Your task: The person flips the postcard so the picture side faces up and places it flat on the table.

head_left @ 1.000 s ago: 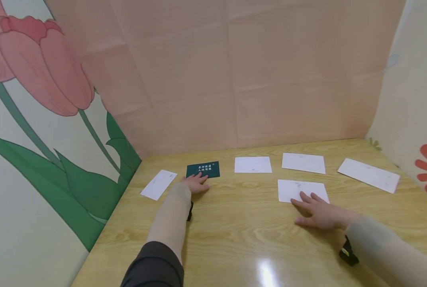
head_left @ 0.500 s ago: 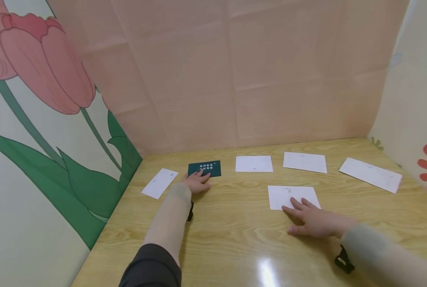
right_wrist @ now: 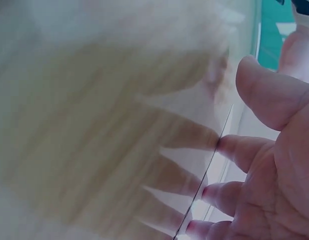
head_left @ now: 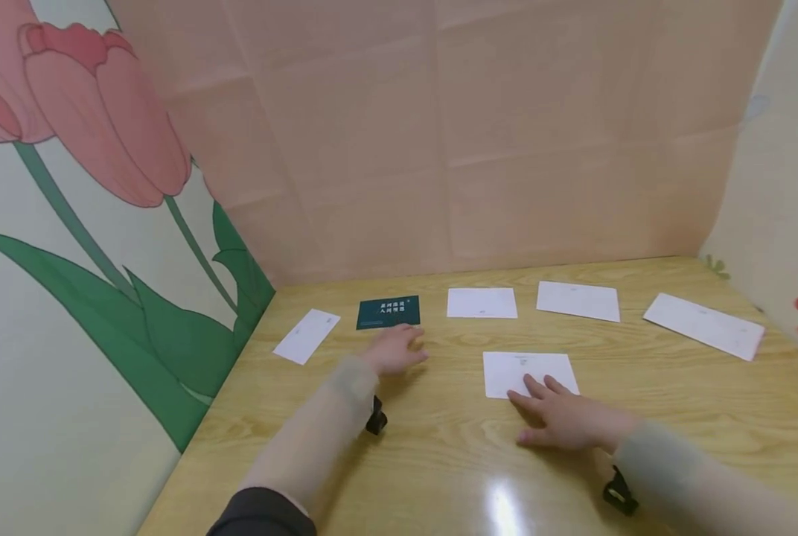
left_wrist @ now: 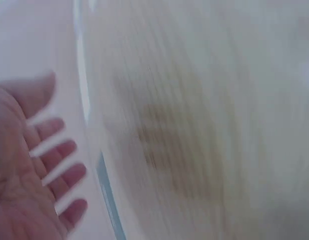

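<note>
My right hand [head_left: 563,418] lies with fingers spread over the near edge of a white card [head_left: 502,365] in the middle of the table. In the right wrist view its fingertips touch that card's edge, and the thumb stands apart. My left hand [head_left: 394,350] hovers just in front of a dark green card [head_left: 388,307] with white characters. Its fingers are loosely bent and hold nothing, as the left wrist view shows of the hand [left_wrist: 32,160]. A teal edge of the green card [left_wrist: 109,195] appears there beyond the fingers.
More white cards lie along the back: a slanted card [head_left: 307,336] at left, a card [head_left: 482,303] at centre, another card [head_left: 578,301] right of it, and a tilted card [head_left: 704,326] at far right. A pink cloth [head_left: 439,149] hangs behind the wooden table [head_left: 439,461].
The right hand has slid the white card left and nearer across the table. My left hand has come off the dark green card and shifted right and nearer. The head view has turned slightly left.
</note>
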Motion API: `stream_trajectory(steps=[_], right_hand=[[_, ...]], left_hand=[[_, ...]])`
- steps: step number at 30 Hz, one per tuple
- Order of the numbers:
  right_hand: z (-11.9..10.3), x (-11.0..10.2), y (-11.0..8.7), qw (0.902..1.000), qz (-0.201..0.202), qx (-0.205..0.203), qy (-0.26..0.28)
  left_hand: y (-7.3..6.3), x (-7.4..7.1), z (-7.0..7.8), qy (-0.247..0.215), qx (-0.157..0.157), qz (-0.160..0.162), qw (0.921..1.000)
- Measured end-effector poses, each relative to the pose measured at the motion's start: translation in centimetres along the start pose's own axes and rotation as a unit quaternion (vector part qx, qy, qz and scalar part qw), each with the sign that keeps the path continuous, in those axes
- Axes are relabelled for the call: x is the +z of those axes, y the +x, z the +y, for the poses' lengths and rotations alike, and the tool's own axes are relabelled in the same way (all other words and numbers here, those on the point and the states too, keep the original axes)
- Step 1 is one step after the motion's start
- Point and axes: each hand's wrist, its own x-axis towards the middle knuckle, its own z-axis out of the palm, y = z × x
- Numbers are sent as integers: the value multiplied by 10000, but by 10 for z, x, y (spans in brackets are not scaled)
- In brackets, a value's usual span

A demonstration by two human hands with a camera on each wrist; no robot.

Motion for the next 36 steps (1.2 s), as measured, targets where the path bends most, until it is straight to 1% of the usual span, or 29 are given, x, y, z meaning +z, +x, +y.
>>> stream_trajectory(steps=[2, 4, 8, 10, 13, 17, 21, 25, 28, 32, 36], right_hand=[[-7, 1, 1, 10000, -9, -70, -3], [-13, 3, 3, 9999, 2, -161, -50], [-24, 8, 7, 9996, 11, -220, -201], [-30, 10, 8, 9994, 6, -251, -256], [-40, 14, 10, 9992, -61, -238, -310], [-53, 19, 14, 9987, -176, -173, -436], [-62, 27, 16, 9978, -92, -286, -597], [-69, 33, 16, 9973, -9, -285, -677], [-71, 35, 16, 9973, -35, -244, -685], [-68, 33, 14, 9963, 96, -555, -653], [-58, 24, 12, 9930, 308, -968, -611]], left_hand=[[-5, 4, 11, -198, -75, 146, 9997], [-11, 8, 22, -482, -170, 225, 9984], [-21, 15, 40, -1034, -298, 223, 9939], [-23, 18, 47, -1132, -343, 172, 9928], [-25, 25, 53, -1146, -433, 88, 9924], [-26, 33, 55, -1090, -547, 44, 9925], [-30, 39, 55, -1000, -696, 7, 9926], [-35, 41, 54, -1114, -880, -84, 9898], [-36, 42, 52, -1195, -925, -114, 9884], [-36, 45, 50, -1140, -865, -152, 9896], [-37, 47, 49, -1090, -855, -211, 9901]])
